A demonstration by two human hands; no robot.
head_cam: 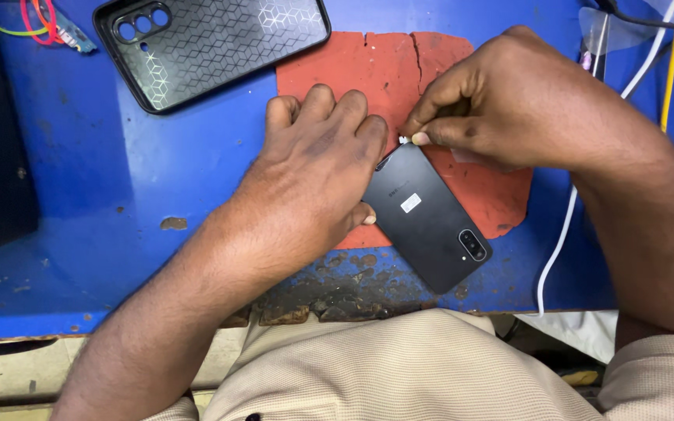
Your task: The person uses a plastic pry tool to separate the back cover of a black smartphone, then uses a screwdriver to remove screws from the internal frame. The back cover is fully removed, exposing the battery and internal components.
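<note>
At the far left corner of the blue worktop (118, 179), coloured bands (21, 19) lie partly cut off by the frame's top. A dark slab along the left edge is too cropped to identify. Beside the bands lies a black case (212, 47), face down, with a cube pattern and camera holes.

Near the front edge, where the paint is chipped away, the left hand (313, 171) lies knuckles up, fingers curled, pressing on the left side of the phone (431, 218); its palm hides that side, and only the thumb tip shows beneath. The phone, black and back up, rests tilted on a cracked red mat (376, 70), its camera end toward the front edge.

The right hand (501, 101) pinches something small and white at the phone's far corner; what it is cannot be made out. At the right edge, white and yellow cables (563, 234) run out of frame.
</note>
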